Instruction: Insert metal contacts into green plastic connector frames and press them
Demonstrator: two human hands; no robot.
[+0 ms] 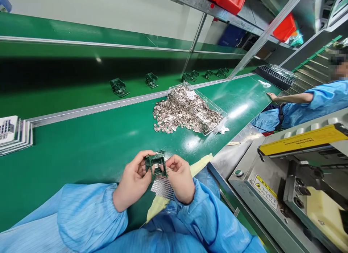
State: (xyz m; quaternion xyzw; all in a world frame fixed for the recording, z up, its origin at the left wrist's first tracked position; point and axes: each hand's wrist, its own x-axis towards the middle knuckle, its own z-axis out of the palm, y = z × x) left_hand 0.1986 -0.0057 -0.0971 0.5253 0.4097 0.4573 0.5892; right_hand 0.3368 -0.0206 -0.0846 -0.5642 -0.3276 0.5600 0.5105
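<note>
A dark green boxy frame of circuit boards (157, 163) with an open middle is held up over the near edge of the bench. My left hand (134, 180) is closed around its left side, thumb in front. At the frame's right side, my right hand (181, 178) pinches with thumb and forefinger; what lies between the fingertips is too small to make out. Just below the frame, a silvery sheet with a grid of small rectangles (163, 188) shows between my hands, partly hidden. Under it is a pale yellow cloth or paper (157, 208).
Small metal pieces (174, 113) spill from a tipped clear tray (221, 123) on the green bench (81, 151). Similar green frames (119, 87) stand along the back ledge. Stacked panels (15, 135) lie left. A machine (255, 184) stands right; beyond it sits another person (312, 102).
</note>
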